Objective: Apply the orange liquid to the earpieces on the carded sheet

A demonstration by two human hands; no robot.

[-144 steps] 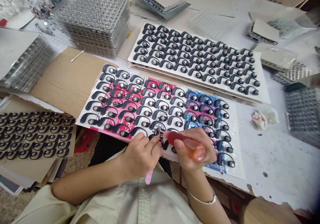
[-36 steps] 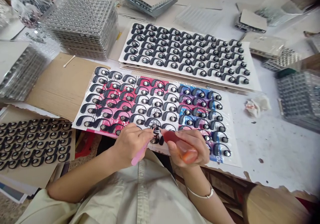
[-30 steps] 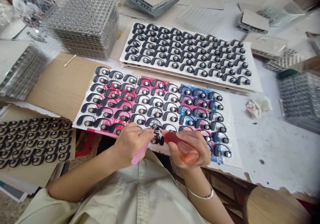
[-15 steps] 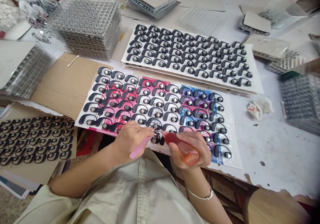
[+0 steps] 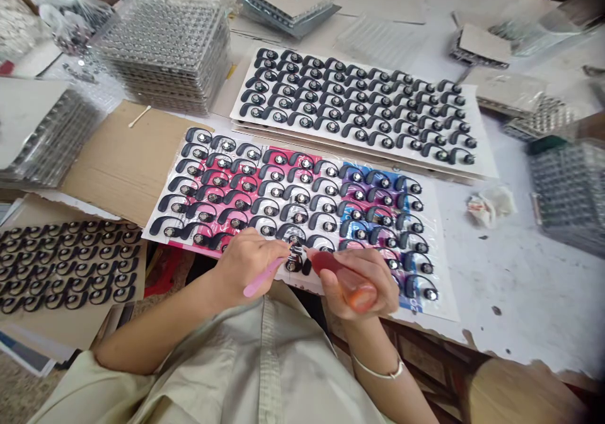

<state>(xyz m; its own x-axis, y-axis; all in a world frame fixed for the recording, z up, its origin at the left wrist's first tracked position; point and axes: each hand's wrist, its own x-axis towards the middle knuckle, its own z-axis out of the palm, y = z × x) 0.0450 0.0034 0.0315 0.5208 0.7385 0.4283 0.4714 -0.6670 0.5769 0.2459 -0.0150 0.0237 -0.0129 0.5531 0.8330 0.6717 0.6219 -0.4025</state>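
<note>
My left hand (image 5: 243, 263) is closed around a slim tool with a flat pink handle (image 5: 262, 278), its thin tip pointing right. In my right hand (image 5: 378, 276) is a red-orange squeeze bottle (image 5: 347, 282), tilted with its nozzle toward that tip. The two tips come close together over a black hook-shaped piece with a shiny round end (image 5: 293, 264), at the near edge of a printed sheet (image 5: 442, 295). I cannot tell whether either tip touches it. Rows of similar black pieces cover the pink, white and blue sheet. My fingers hide some in the nearest row.
Behind lies a white board (image 5: 484, 159) with more rows of black pieces. At left are a stack of clear trays (image 5: 161, 52), brown cardboard (image 5: 118, 166) and a cotton swab (image 5: 139, 116). A crumpled tissue (image 5: 490, 206) and more trays (image 5: 571, 191) lie right.
The pink handle's free end has shifted very slightly up and left. My right hand and the bottle stay in place.
</note>
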